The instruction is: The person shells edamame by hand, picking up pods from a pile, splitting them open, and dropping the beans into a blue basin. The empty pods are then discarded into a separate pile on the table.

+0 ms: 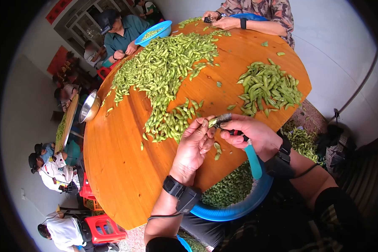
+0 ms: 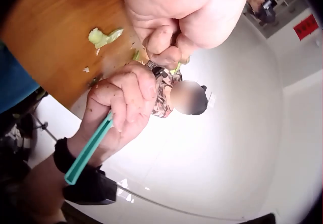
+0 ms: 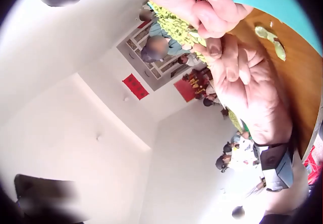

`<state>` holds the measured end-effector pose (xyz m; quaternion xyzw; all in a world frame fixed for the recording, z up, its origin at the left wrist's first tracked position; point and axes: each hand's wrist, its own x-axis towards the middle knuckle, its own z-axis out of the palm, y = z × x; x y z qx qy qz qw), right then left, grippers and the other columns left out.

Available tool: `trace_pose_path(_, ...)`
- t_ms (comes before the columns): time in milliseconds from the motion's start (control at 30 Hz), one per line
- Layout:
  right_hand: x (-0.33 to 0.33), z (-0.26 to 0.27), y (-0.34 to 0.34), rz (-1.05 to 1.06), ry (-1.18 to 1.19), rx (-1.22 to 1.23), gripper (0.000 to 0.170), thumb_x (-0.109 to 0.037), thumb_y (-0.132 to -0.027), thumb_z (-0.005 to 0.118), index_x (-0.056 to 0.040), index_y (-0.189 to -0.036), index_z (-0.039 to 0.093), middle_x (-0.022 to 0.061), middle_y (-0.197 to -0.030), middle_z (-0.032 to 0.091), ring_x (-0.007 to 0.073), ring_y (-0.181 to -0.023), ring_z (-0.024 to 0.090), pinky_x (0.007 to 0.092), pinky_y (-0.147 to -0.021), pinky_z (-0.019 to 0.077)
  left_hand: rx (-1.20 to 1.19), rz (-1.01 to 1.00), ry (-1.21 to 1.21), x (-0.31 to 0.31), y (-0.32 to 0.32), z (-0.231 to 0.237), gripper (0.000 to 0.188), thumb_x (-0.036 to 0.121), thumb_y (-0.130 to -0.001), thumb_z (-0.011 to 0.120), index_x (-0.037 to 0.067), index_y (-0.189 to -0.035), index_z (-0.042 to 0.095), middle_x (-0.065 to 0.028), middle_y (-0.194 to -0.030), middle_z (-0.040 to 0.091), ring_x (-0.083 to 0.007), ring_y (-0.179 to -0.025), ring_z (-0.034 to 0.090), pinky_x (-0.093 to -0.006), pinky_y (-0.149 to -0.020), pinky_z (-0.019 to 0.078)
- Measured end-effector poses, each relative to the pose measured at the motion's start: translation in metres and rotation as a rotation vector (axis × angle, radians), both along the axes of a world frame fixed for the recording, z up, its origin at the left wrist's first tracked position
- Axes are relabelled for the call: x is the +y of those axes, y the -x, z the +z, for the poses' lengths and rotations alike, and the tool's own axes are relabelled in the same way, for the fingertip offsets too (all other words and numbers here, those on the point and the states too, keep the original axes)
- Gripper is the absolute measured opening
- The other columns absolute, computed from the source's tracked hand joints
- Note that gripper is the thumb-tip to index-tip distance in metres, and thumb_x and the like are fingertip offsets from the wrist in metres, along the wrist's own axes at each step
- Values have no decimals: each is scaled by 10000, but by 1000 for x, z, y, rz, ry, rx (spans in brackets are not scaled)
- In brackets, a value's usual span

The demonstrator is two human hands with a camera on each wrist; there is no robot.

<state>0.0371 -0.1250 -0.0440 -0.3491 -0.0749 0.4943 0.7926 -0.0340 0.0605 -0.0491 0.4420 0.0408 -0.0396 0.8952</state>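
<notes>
Over the edge of the wooden table the left hand (image 1: pixel 192 147) pinches a green pod (image 1: pixel 212 122) between thumb and fingers. Close against it, the right hand (image 1: pixel 253 133) grips a tool with a teal handle (image 1: pixel 253 161) and a dark metal head (image 1: pixel 222 119), which touches or nearly touches the pod. In the left wrist view the teal handle (image 2: pixel 90 148) sticks out below the curled right fingers. Below the hands is a blue basin (image 1: pixel 256 197) holding shelled green beans (image 1: pixel 229 189). An opened pod (image 1: pixel 217 151) lies on the table beside the hands.
A large pod heap (image 1: pixel 164 63) covers the far middle of the table (image 1: pixel 117 168), with a smaller pile (image 1: pixel 271 86) at right. A metal bowl (image 1: pixel 89 106) stands at the left edge. Two people sit across; a blue bowl (image 1: pixel 154 33) is beside one.
</notes>
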Motion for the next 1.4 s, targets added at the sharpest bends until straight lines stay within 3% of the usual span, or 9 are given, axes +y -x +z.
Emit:
trace_pose_path(67,2,-2,-3,20,4,12,140,-91,-922,537,-42,-1052,554,36,-766,559,38,-495,416,169,-406,314,66,-84,208,5,0,-1,269,162,-976,528,29,-1210,526,-34,-746,523,-55,-513,376,-169,-406,276)
trace_pose_path(333,6,4,-6,16,135,-92,117,-89,-905,553,-45,-1012,559,23,-747,567,43,-496,430,183,-408,318,137,24,57,-9,1,2,275,205,-981,531,33,-1195,522,-17,-740,509,-50,-511,377,-181,-412,295)
trace_pose_path(433,8,16,5,-84,365,-390,65,-106,-902,562,-53,-930,585,-4,-674,561,44,-505,484,193,-402,323,-194,177,-742,-23,-2,-4,206,219,-969,561,61,-1095,520,16,-736,575,-29,-521,488,-159,-407,330)
trace_pose_path(533,9,21,13,-97,317,-399,63,-110,-903,560,-60,-930,587,-3,-685,563,41,-504,480,194,-405,327,-127,211,-683,-16,-4,-5,163,212,-971,557,66,-1033,521,19,-673,558,-27,-476,463,-160,-402,327)
trace_pose_path(667,9,18,18,-126,252,-322,68,-117,-918,552,-65,-942,589,-3,-695,561,41,-485,455,188,-405,322,-210,199,-1006,-17,1,-1,123,152,-1002,465,39,-1021,511,1,-674,551,-57,-476,477,-193,-433,397)
trace_pose_path(933,13,16,26,-185,300,-476,102,-85,-928,525,-61,-1000,592,-7,-690,558,36,-466,442,188,-390,314,-151,38,-663,-6,0,1,328,136,-981,366,-23,-1266,402,-88,-806,606,-131,-542,572,-222,-457,438)
trace_pose_path(1033,22,11,33,-308,271,-591,110,-62,-927,520,-37,-1002,596,-8,-682,559,37,-430,419,192,-359,288,-22,-53,-475,2,2,-7,593,315,-960,467,-80,-1354,268,-97,-765,606,-124,-523,539,-219,-453,401)
trace_pose_path(1200,23,22,31,-267,270,-531,114,-74,-920,541,-38,-1006,609,-2,-684,567,37,-440,421,197,-362,287,-37,-25,-240,6,-3,-16,556,349,-965,491,-23,-1333,304,-73,-825,585,-80,-540,425,-181,-451,292)
trace_pose_path(1400,19,16,18,-183,173,-345,140,-110,-926,543,-16,-1007,609,8,-700,568,43,-460,431,191,-374,293,39,-73,-53,8,-2,-13,271,295,-986,483,39,-1071,485,-72,-865,567,-71,-547,371,-166,-438,247)
